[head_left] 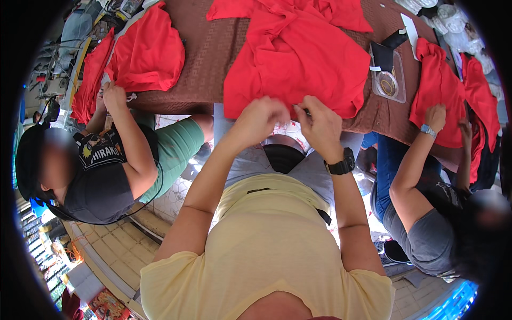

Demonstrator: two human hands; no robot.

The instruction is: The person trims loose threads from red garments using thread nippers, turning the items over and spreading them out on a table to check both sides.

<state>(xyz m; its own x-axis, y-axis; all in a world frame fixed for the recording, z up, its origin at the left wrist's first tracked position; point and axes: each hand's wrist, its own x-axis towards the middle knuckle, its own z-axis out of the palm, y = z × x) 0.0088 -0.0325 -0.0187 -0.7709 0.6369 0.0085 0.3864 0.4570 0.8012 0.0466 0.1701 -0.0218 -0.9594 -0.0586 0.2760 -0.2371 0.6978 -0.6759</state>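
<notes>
A red garment (298, 64) lies spread on the table in front of me, its near edge hanging over the table's rim. My left hand (262, 121) is at that edge, its fingers curled and smeared by motion. Just to the right, my right hand (321, 127) is closed in a pinch beside the cloth's hem. A small dark bit shows by its fingertips, too small to name. The two hands are close together but apart. A dark wristwatch (341, 162) sits on my right wrist.
A brown patterned tablecloth (210, 48) covers the table. At right stands a clear plastic box (394, 80) with a black pouch (382, 56). Co-workers on both sides handle red cloth: left piece (152, 50), right piece (437, 96). White bundles (453, 24) lie at the far right.
</notes>
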